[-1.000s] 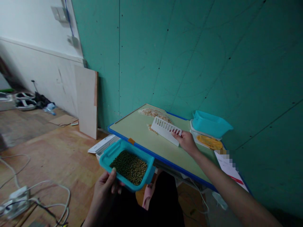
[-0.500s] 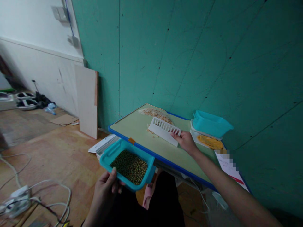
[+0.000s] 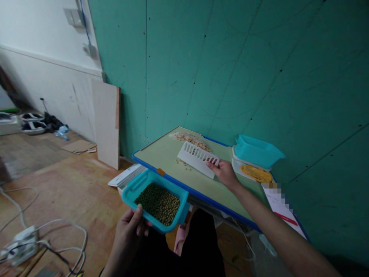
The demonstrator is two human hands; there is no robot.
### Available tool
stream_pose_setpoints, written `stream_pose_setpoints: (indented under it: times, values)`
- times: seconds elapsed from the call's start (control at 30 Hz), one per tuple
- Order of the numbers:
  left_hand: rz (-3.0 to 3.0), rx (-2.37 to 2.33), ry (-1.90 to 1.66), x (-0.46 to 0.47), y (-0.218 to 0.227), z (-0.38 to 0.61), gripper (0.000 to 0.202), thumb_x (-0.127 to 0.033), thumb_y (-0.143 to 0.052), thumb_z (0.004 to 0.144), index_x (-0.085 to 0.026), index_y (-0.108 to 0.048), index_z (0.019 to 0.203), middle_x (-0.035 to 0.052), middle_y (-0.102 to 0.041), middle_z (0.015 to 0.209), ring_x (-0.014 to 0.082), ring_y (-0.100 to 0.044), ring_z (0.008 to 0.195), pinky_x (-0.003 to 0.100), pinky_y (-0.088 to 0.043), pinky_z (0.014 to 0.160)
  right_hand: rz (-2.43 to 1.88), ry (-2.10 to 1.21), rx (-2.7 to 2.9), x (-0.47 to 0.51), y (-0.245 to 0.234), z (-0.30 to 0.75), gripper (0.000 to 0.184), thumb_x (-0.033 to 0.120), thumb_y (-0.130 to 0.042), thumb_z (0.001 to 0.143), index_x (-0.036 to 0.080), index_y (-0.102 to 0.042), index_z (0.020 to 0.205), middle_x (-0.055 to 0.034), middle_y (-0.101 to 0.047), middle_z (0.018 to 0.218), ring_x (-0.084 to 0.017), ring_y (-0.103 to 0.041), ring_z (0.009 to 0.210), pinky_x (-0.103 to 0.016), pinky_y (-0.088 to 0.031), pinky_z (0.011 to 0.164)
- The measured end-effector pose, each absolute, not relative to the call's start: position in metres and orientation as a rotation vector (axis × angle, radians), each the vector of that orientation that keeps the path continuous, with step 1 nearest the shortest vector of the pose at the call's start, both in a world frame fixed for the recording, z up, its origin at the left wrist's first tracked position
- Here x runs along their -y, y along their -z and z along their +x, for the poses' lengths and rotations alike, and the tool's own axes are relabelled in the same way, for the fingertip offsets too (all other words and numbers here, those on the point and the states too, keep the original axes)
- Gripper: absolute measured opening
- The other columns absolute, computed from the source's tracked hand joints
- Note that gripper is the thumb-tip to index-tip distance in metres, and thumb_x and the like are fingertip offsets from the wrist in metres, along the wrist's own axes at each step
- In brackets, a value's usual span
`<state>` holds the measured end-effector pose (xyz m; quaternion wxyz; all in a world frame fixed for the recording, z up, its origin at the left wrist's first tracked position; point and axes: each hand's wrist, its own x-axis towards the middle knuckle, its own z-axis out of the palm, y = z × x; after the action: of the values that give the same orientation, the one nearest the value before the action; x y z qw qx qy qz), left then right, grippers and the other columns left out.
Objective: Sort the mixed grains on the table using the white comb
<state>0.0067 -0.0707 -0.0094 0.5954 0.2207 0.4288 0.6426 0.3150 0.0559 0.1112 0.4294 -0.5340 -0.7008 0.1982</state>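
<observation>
My left hand (image 3: 134, 223) grips the near rim of a turquoise plastic container (image 3: 184, 209), thumb on top. Dark green beans (image 3: 150, 196) and yellowish beans (image 3: 168, 206) lie inside it. It is at the front edge of the table, on the left. With my right hand (image 3: 223, 172) I hold a white slotted plastic strip (image 3: 196, 159) by its right end, tilted over the tabletop (image 3: 161, 154). A few loose beans (image 3: 183, 163) lie beside the strip's left end. Behind it spreads a pile of mixed pale and brown grains (image 3: 191, 139).
A second turquoise container (image 3: 256, 150) sits on a white tub at the table's right, near an orange cloth-like item (image 3: 256, 174) and a paper sheet (image 3: 279, 204). The green wall (image 3: 230, 77) stands right behind. A power strip (image 3: 24, 244) with cables lies on the floor.
My right hand has shifted slightly left and toward me with the slotted strip, and more loose beans show by its left end. The left hand and container stay put.
</observation>
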Motion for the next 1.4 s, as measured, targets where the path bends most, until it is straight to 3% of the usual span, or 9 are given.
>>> stream_pose_setpoints:
  times: [0.23, 0.4, 0.53, 0.97, 1.4]
  values:
    - [0.537, -1.022, -1.465, 0.074, 0.001, 0.007, 0.053, -0.061, -0.085, 0.069, -0.019, -0.056, 0.059, -0.0033, -0.055, 0.042, 0.0091, -0.049, 0.039, 0.018, -0.038, 0.040, -1.329, -0.527, 1.774, -0.061, -0.111, 0.315, 0.038, 0.053, -0.067, 0.083, 0.018, -0.078, 0.073, -0.0076, -0.078, 0.077, -0.032, -0.075, 0.089, -0.041, -0.059, 0.084]
    - [0.508, -1.006, -1.494, 0.074, 0.000, 0.008, 0.050, -0.059, -0.088, 0.066, -0.019, -0.058, 0.061, -0.0081, -0.044, 0.038, 0.0094, -0.050, 0.039, 0.018, -0.040, 0.042, -1.304, -0.578, 1.781, -0.061, -0.112, 0.310, 0.043, 0.056, -0.069, 0.082, 0.015, -0.082, 0.085, -0.0093, -0.081, 0.087, -0.031, -0.075, 0.087, -0.040, -0.060, 0.080]
    - [0.496, -0.994, -1.473, 0.074, 0.002, 0.008, 0.049, -0.061, -0.087, 0.067, -0.020, -0.060, 0.061, -0.0077, -0.046, 0.039, 0.0093, -0.048, 0.039, 0.019, -0.042, 0.043, -1.250, -0.601, 1.798, -0.061, -0.115, 0.306, 0.042, 0.056, -0.070, 0.082, 0.018, -0.083, 0.092, -0.0085, -0.082, 0.093, -0.032, -0.076, 0.094, -0.043, -0.059, 0.087]
    - [0.530, -1.046, -1.475, 0.077, -0.005, 0.009, 0.047, -0.060, -0.083, 0.073, -0.020, -0.062, 0.063, -0.0038, -0.053, 0.043, 0.0098, -0.050, 0.040, 0.020, -0.040, 0.044, -1.207, -0.670, 1.815, -0.058, -0.120, 0.299, 0.042, 0.056, -0.070, 0.082, 0.017, -0.083, 0.092, -0.0085, -0.082, 0.094, -0.034, -0.076, 0.094, -0.047, -0.060, 0.087]
    - [0.565, -1.007, -1.441, 0.073, 0.002, 0.004, 0.051, -0.064, -0.084, 0.068, -0.019, -0.062, 0.061, -0.0013, -0.058, 0.044, 0.0103, -0.050, 0.040, 0.021, -0.041, 0.045, -1.222, -0.696, 1.828, -0.058, -0.120, 0.299, 0.043, 0.056, -0.069, 0.081, 0.015, -0.082, 0.088, -0.0105, -0.081, 0.089, -0.034, -0.076, 0.092, -0.047, -0.060, 0.086]
